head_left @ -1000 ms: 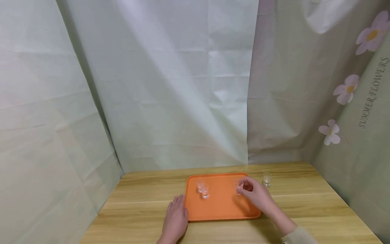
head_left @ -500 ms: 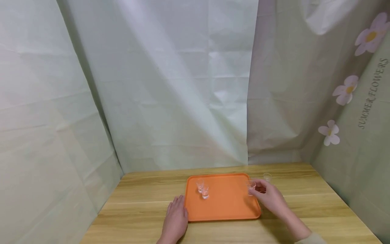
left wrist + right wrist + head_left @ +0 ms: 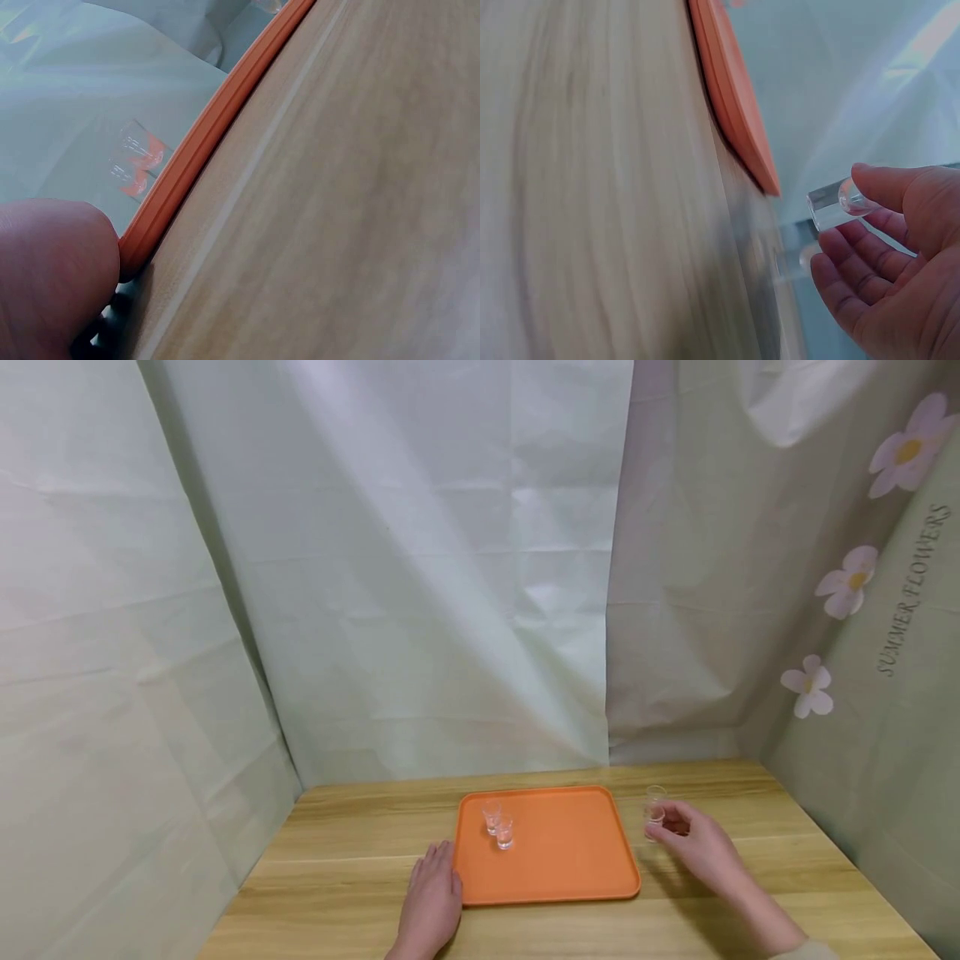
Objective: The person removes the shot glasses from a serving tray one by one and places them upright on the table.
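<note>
My right hand (image 3: 699,846) pinches a small clear shot glass (image 3: 652,831) between thumb and fingers, just right of the orange tray (image 3: 566,856). In the right wrist view the held glass (image 3: 826,210) is raised off the wooden table, its base toward the tabletop. Another shot glass (image 3: 656,793) stands on the table right behind it, partly covered. On the tray's left part two more clear glasses, a rear one (image 3: 491,817) and a front one (image 3: 505,837), stand close together. My left hand (image 3: 431,897) lies flat with its thumb side against the tray's left edge.
The wooden table (image 3: 345,860) extends on both sides of the tray. Pale cloth walls (image 3: 450,610) enclose its back and sides, and the right one (image 3: 900,710) bears printed flowers and lettering.
My right hand has carried the shot glass rightward from over the tray to above the table, in front of the standing glass. The left hand and the two glasses on the tray have not moved.
</note>
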Demonstrator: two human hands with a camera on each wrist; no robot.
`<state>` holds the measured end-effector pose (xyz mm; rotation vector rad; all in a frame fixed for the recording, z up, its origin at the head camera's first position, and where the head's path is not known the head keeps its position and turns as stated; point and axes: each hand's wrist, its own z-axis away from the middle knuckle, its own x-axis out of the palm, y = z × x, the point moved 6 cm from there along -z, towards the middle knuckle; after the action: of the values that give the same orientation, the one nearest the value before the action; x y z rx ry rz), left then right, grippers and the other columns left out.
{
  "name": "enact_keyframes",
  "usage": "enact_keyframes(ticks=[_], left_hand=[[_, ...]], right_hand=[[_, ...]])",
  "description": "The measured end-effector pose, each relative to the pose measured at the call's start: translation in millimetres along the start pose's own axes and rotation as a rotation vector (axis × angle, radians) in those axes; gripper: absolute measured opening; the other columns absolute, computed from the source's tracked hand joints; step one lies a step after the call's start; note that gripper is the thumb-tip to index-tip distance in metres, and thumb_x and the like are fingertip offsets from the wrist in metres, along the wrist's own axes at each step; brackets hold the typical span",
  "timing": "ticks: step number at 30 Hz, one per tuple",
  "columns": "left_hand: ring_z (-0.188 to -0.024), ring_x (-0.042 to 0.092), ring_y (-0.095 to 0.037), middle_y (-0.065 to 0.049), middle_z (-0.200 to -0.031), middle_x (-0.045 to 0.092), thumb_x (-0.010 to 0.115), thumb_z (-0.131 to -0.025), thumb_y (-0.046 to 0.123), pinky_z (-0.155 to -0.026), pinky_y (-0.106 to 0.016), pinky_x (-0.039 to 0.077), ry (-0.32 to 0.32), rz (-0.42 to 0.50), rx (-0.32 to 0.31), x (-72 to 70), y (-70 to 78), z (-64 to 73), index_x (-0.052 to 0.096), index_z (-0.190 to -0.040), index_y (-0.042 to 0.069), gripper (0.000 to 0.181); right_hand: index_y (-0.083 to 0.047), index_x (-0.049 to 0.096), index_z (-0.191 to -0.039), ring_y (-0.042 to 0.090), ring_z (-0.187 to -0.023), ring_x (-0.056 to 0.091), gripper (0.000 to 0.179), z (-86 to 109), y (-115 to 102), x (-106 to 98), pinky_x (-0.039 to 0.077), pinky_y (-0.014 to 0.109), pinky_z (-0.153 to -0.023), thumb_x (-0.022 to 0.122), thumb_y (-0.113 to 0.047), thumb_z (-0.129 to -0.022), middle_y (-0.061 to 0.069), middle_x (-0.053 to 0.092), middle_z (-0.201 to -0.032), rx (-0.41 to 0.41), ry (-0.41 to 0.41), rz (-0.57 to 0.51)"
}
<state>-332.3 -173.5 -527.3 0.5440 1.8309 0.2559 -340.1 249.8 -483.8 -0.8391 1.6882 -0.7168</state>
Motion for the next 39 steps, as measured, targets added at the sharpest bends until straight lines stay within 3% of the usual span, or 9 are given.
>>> enact_keyframes(ticks=[10, 19, 29, 36, 39], left_hand=[[-0.148, 0.050, -0.052, -0.031, -0.151, 0.061, 0.062, -0.106, 0.005, -0.125, -0.068, 0.035, 0.024, 0.001, 0.015, -0.9, -1.0, 0.1, 0.060, -0.148, -0.012, 0.046], [-0.148, 0.050, -0.052, -0.031, -0.152, 0.061, 0.062, -0.107, 0.006, -0.125, -0.068, 0.035, 0.012, 0.004, 0.005, -0.8, -1.4, -0.7, 0.059, -0.149, -0.012, 0.046], [-0.148, 0.050, -0.052, -0.031, -0.151, 0.061, 0.062, -0.107, 0.005, -0.124, -0.069, 0.036, 0.004, -0.006, 0.009, 0.2, -0.5, -0.2, 0.059, -0.149, -0.012, 0.046], [-0.149, 0.049, -0.053, -0.031, -0.152, 0.060, 0.062, -0.107, 0.006, -0.125, -0.068, 0.035, 0.005, -0.001, 0.008, 0.9, -0.2, 0.2, 0.059, -0.149, -0.012, 0.046], [-0.149, 0.049, -0.052, -0.031, -0.153, 0.060, 0.062, -0.107, 0.006, -0.126, -0.068, 0.034, 0.000, 0.006, -0.001, 1.5, -0.2, -0.1, 0.059, -0.150, -0.012, 0.046]], right_hand=[[0.003, 0.072, -0.131, 0.011, -0.097, 0.071, 0.040, -1.5, 17.3, -26.2, 0.058, 0.024, -0.081, 0.083, -0.022, -0.102, 0.007, 0.078, -0.112, 0.000, 0.025, 0.068], [0.005, 0.070, -0.132, 0.026, -0.106, 0.075, 0.042, -10.0, 37.2, -42.7, 0.059, 0.025, -0.081, 0.080, -0.025, -0.105, 0.011, 0.079, -0.115, 0.023, 0.029, 0.125], [0.009, 0.067, -0.134, 0.039, -0.113, 0.073, 0.045, -22.4, 52.9, -48.6, 0.059, 0.033, -0.086, 0.077, -0.026, -0.106, 0.020, 0.077, -0.120, 0.038, 0.034, 0.146], [0.011, 0.065, -0.136, 0.039, -0.112, 0.074, 0.047, -29.9, 60.1, -48.6, 0.059, 0.032, -0.086, 0.077, -0.024, -0.107, 0.024, 0.076, -0.122, 0.052, 0.050, 0.120], [0.012, 0.064, -0.136, 0.041, -0.113, 0.073, 0.048, -33.2, 63.0, -47.9, 0.060, 0.038, -0.090, 0.076, -0.023, -0.107, 0.026, 0.075, -0.123, 0.058, 0.056, 0.121]])
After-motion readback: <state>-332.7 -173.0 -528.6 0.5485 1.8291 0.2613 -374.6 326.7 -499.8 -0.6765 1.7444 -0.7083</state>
